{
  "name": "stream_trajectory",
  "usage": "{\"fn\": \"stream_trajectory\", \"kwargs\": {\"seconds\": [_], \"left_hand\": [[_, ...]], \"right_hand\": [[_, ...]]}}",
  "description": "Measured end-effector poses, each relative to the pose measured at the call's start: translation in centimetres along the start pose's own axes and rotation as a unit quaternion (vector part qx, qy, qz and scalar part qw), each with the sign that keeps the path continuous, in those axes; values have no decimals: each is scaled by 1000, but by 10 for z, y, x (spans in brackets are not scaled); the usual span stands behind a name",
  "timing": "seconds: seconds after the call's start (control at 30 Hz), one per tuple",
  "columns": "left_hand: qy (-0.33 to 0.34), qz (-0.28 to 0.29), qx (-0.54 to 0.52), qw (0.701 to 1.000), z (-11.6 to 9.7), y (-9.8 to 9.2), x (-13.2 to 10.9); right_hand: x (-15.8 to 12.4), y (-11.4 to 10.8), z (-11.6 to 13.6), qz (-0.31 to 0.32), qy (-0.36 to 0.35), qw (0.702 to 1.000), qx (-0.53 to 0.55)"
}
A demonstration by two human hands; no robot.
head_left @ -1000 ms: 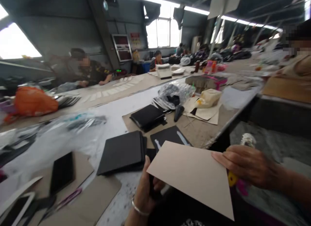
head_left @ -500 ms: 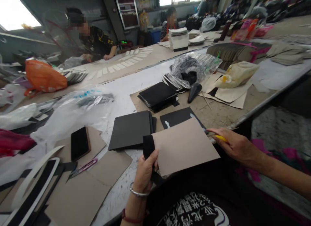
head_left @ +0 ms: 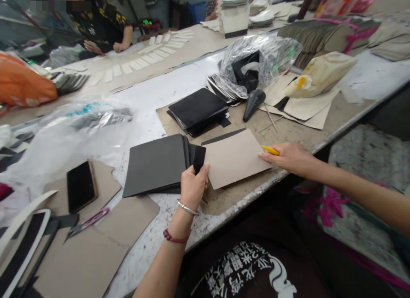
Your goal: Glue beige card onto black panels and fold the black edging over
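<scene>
A flat beige panel (head_left: 235, 159) with a black strip (head_left: 199, 157) at its left end lies over a black sheet (head_left: 224, 137), whose far edge alone shows. My left hand (head_left: 194, 182) is closed on the panel's left end, thumb by the strip. At the opposite side, my right hand (head_left: 288, 159) grips a slim yellow tool (head_left: 270, 150), and its fingers touch the panel's right edge. Left of the panel is a stack of dark grey panels (head_left: 155, 165). Behind it sits another pile of black panels (head_left: 198, 110).
A black cone-shaped object (head_left: 254, 104), a clear plastic bag (head_left: 265, 54) and a yellowish container (head_left: 323, 78) stand farther back. At left lie a phone (head_left: 81, 186), pink-handled snips (head_left: 92, 219) and beige sheets (head_left: 86, 255). The table edge (head_left: 243, 202) runs diagonally before me. A co-worker (head_left: 99, 24) sits across.
The beige panel has gone from being held up near my body to lying over the glue-marked black sheet. Both hands moved away from me with it. The camera view has tilted down.
</scene>
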State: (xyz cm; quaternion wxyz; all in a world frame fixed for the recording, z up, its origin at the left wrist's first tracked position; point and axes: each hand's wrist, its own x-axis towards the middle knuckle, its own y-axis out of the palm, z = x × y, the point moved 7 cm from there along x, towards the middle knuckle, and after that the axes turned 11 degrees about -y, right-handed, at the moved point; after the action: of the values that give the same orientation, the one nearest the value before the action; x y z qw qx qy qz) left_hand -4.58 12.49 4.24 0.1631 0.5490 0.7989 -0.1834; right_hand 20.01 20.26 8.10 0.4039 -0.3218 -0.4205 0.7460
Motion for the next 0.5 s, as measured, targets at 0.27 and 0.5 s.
{"fn": "stream_trajectory", "kwargs": {"seconds": [0.27,0.5], "left_hand": [[53,-73,183,979,4,7,7],[51,-122,261,956,3,14,8]], "right_hand": [[12,24,-22,30,1,995,-91],[13,32,-28,53,16,990,-131]]}}
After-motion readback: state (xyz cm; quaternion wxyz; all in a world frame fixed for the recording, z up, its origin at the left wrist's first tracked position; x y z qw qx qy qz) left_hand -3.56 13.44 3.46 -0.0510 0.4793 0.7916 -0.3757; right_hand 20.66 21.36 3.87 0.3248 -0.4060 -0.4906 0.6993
